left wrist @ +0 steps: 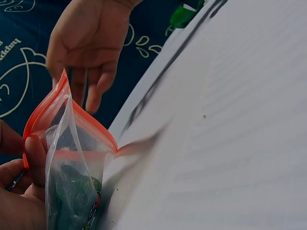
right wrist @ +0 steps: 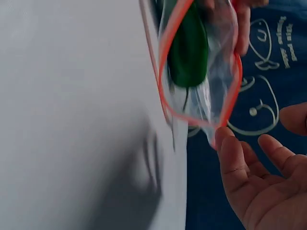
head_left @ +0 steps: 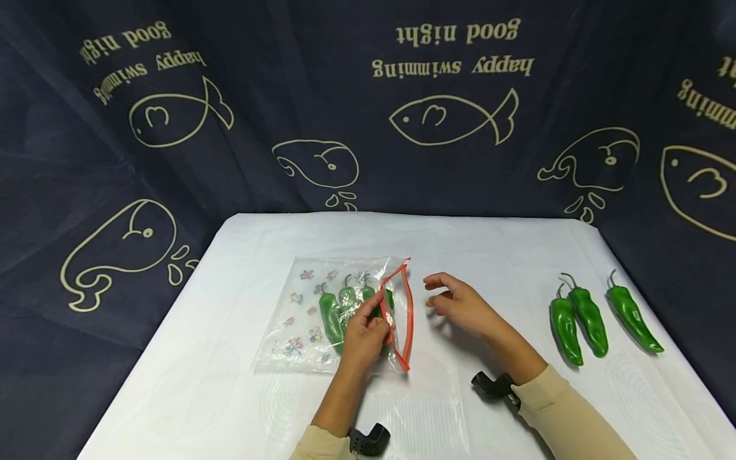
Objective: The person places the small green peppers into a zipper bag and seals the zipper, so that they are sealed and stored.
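Observation:
A clear zip bag (head_left: pixel 287 313) with a red zip edge (head_left: pixel 409 319) and small printed figures lies on the white table. Several green peppers (head_left: pixel 330 317) are inside it. My left hand (head_left: pixel 363 335) pinches the upper side of the bag's mouth between thumb and fingers, holding it apart from the lower side. Beyond the mouth, to its right, my right hand (head_left: pixel 460 308) hovers with loosely bent fingers and nothing in them. The right wrist view shows one pepper (right wrist: pixel 188 57) just inside the mouth, stem towards the opening.
Toward the table's right side lie three loose green peppers: two close together, a left one (head_left: pixel 566 332) and a middle one (head_left: pixel 590 322), and a separate one (head_left: pixel 632 319). A dark curtain (head_left: pixel 322 83) with printed fish and whales hangs behind the white table (head_left: pixel 494 249).

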The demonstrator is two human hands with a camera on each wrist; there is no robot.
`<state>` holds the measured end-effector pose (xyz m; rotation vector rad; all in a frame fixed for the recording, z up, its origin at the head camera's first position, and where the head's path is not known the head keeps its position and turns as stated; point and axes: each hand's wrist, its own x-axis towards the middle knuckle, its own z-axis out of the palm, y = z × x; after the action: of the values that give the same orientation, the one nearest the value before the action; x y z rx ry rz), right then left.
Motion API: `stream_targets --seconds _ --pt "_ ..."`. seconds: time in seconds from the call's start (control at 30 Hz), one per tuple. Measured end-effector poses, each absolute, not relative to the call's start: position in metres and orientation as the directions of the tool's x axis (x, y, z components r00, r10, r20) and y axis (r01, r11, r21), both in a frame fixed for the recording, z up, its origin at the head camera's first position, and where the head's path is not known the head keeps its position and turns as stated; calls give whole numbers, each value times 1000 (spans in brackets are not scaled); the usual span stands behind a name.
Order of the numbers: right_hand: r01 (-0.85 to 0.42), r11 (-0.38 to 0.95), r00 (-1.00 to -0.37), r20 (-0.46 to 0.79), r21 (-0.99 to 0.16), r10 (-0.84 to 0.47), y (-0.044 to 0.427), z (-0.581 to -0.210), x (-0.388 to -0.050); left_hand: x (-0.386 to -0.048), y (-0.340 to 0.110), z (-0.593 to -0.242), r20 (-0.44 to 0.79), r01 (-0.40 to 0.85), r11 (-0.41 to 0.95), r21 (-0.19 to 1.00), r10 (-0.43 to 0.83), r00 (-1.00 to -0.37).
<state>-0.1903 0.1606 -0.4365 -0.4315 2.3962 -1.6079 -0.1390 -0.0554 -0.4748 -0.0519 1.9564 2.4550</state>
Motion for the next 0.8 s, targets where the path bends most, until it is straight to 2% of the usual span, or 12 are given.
stream_targets --seconds 0.5,0.67,0.8 --pt "-174 415 -964 69 -893 -256 250 -409 -186 -139 -55 -474 -20 -17 -215 977 -16 -1000" --pt "-211 494 -963 93 -844 -253 280 -406 -180 -138 -56 -474 -21 -16 -193 981 -23 -1000" --pt "-216 575 -958 59 -789 -279 304 -404 -175 -139 -56 -475 -25 -20 -193 981 -22 -999"
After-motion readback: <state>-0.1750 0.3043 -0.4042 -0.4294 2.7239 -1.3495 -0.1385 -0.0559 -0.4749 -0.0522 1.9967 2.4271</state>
